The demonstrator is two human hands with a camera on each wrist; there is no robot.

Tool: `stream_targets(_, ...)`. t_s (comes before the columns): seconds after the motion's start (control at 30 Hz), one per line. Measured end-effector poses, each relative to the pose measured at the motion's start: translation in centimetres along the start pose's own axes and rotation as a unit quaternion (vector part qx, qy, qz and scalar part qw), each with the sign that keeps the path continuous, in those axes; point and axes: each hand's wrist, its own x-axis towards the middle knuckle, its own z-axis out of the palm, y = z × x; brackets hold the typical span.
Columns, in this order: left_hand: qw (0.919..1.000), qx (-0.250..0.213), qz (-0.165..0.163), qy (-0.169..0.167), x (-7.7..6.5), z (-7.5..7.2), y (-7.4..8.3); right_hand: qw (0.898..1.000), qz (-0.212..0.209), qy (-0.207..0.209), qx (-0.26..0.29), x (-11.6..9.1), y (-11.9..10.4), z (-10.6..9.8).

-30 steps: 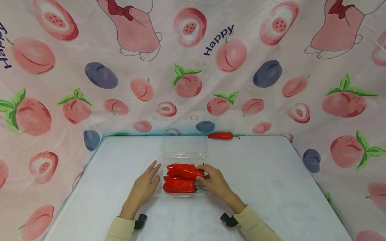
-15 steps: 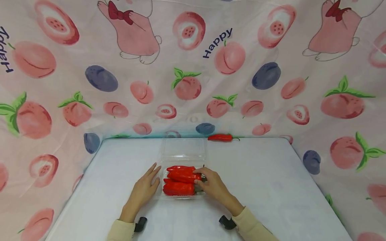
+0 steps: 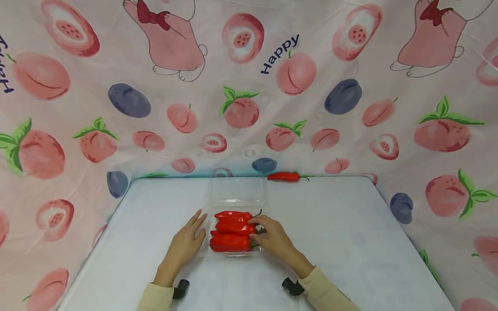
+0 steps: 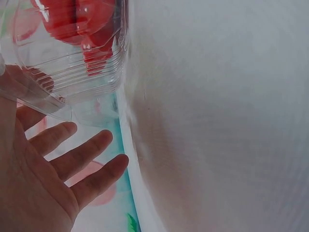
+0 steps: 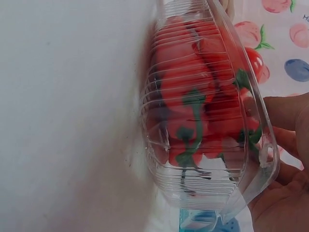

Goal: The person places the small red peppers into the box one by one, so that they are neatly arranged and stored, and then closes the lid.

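A clear plastic clamshell box (image 3: 238, 190) lies in the middle of the table with its lid folded back. Several red peppers (image 3: 230, 243) fill its base, tips to the left and green stems to the right. My right hand (image 3: 277, 239) holds the stem end of the middle pepper (image 3: 233, 227) between thumb and fingers. In the right wrist view, the box wall (image 5: 193, 198) hides part of that grip. On the box's left side, my left hand (image 3: 186, 242) has its fingers spread by the rim; the left wrist view shows the fingers straight (image 4: 99, 181).
One more red pepper (image 3: 285, 176) lies at the back edge of the white table (image 3: 330, 242), right of the lid. Behind the table hangs a fruit-patterned cloth (image 3: 249, 86), which also runs down both sides.
The middle pepper, in my right hand, has shifted slightly left and settled between the others, so the rear pepper shows more. My left hand has stayed beside the box.
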Motion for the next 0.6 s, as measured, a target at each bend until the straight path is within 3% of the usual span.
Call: stream_targets(0.6,1.0000,-0.002,-0.004,-0.007,0.02,-0.03,0.02,1.000,-0.022,0.001,0.023,0.10,0.44,0.30)
